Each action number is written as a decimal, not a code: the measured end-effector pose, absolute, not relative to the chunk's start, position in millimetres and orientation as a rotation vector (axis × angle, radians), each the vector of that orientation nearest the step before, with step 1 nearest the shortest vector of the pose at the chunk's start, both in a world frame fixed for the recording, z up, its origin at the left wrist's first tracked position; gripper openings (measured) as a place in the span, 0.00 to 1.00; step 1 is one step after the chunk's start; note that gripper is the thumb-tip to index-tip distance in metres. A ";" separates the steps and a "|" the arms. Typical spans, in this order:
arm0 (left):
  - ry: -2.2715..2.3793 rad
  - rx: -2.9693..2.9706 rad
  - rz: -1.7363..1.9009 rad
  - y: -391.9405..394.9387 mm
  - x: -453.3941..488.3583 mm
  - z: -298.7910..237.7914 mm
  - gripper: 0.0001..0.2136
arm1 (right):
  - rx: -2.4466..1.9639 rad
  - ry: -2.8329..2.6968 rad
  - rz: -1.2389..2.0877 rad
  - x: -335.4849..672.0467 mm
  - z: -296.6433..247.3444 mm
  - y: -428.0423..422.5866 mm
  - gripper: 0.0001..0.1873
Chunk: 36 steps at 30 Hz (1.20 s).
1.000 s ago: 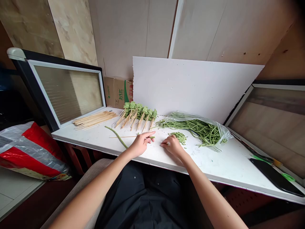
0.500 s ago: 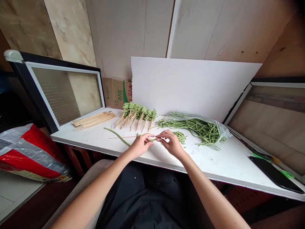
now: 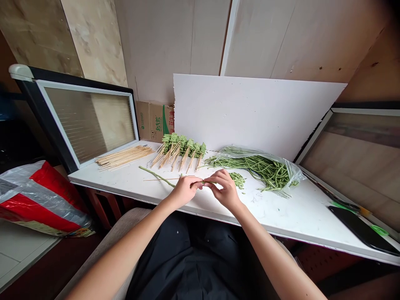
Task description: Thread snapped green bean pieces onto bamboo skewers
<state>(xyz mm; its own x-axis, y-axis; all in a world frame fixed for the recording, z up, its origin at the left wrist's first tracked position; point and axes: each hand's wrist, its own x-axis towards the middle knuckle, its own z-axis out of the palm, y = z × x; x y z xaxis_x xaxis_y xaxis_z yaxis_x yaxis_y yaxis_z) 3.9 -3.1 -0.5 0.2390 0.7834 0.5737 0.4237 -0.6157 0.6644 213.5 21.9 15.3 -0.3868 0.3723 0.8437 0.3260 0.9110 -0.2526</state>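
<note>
A long green bean (image 3: 156, 174) stretches out left of the grip, where the left hand (image 3: 186, 189) and right hand (image 3: 223, 189) pinch a green piece (image 3: 203, 181) (mostly hidden) between them; chopped bits (image 3: 238, 180) lie just right.

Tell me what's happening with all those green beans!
A person's left hand and right hand meet over the white table, fingertips pinching a green bean; a long length sticks out past the left hand. A pile of short bean pieces lies beside the right hand. Behind are sticks already loaded with beans, with bare sticks to their left and long beans in a clear bag to their right.
</note>
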 end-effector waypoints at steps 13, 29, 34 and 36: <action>0.957 2.051 1.425 -0.6 8.9 -6.7 0.12 | -0.602 -1.726 0.634 202.6 -8.7 27.7 0.13; 1.009 1.917 1.363 6.5 -4.8 -2.6 0.10 | -0.949 -1.531 0.606 269.9 -0.8 77.5 0.21; 1.148 2.100 1.372 10.1 -4.8 -8.3 0.12 | -1.326 -1.854 0.465 274.0 -27.0 85.3 0.24; 1.175 2.143 1.337 11.1 -4.4 -11.2 0.13 | -1.419 -1.954 0.400 265.5 -36.3 82.7 0.24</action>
<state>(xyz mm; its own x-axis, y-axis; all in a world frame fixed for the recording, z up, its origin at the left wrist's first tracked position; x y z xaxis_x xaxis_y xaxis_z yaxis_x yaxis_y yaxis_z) -4.4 11.1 -11.2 0.2095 0.7956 0.5684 0.4614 -0.5929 0.6600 265.5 82.7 -36.3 -0.1739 0.9231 0.3429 0.7141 0.3580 -0.6015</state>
